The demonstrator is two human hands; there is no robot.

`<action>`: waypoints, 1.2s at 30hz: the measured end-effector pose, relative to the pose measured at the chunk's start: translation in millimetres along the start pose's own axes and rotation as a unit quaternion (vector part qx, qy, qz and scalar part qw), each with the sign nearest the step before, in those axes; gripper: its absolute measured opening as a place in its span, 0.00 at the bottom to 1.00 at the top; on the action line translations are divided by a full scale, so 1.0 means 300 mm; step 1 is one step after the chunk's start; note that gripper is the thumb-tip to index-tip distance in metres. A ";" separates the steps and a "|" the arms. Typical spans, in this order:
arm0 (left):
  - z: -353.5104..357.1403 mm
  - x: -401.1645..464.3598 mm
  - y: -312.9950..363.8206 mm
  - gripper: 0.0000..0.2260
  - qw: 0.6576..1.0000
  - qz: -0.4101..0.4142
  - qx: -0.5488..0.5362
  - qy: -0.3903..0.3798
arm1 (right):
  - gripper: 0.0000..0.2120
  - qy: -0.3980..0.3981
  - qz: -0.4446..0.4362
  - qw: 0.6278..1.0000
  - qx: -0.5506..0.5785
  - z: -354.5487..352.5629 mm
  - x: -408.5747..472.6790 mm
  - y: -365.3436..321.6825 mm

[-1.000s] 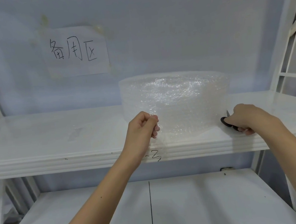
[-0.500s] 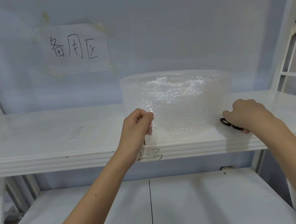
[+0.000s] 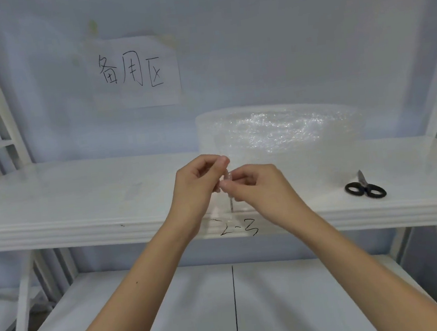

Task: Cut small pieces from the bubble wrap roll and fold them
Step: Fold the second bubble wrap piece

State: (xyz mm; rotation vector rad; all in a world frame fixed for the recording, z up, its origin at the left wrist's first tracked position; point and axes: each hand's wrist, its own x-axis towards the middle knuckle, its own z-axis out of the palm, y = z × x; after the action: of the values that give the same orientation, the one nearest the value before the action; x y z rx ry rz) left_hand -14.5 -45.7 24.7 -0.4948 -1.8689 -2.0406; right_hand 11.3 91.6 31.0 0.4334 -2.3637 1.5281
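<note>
The bubble wrap roll (image 3: 279, 137) stood on the upper shelf (image 3: 81, 201), at about one o'clock from my hands and just behind them, its clear layers catching the light. I held a small cut piece (image 3: 226, 176) of wrap between both hands over the front of that shelf: my left hand (image 3: 197, 183) had its fingers curled and its thumb pressed down on the piece from above, and my right hand (image 3: 257, 185) pinched the same piece from the three o'clock side, fingertips meeting those of the left. The piece was so small and clear that I could not tell how many times it was already doubled over. I judged that the cutting was done for this bit and that I was in the folding step. The scissors (image 3: 365, 189) lay free on the shelf at about three o'clock, well apart from my right hand, blades pointing back toward the wall. Above, at eleven o'clock, a handwritten paper sign (image 3: 134, 71) was stuck to the wall, and a scrawled mark (image 3: 238, 228) sat on the shelf's front edge at six o'clock. Next, I reckoned, I needed to press the crease flat, set the folded piece down, then reach for the scissors and draw out fresh wrap from the roll.
</note>
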 end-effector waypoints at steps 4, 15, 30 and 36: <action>-0.074 -0.005 0.009 0.04 0.999 0.015 0.032 0.008 | 0.05 -0.013 0.042 0.993 0.106 0.065 0.034 -0.002; -0.219 -0.012 -0.005 0.07 0.996 0.026 0.080 -0.029 | 0.05 -0.040 0.109 0.946 0.304 0.153 0.116 -0.024; -0.262 0.027 -0.041 0.09 0.998 -0.015 0.053 0.004 | 0.05 -0.058 0.086 0.962 0.253 0.204 0.148 0.001; -0.281 0.049 -0.052 0.05 0.997 -0.011 0.078 0.001 | 0.12 -0.046 0.073 0.973 0.213 0.225 0.149 -0.007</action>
State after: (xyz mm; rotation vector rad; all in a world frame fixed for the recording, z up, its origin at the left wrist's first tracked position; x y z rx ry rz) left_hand -37.6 -128.4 11.1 -0.4322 -2.0217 -1.8879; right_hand -34.0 24.9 24.1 0.4369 -2.1636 2.1386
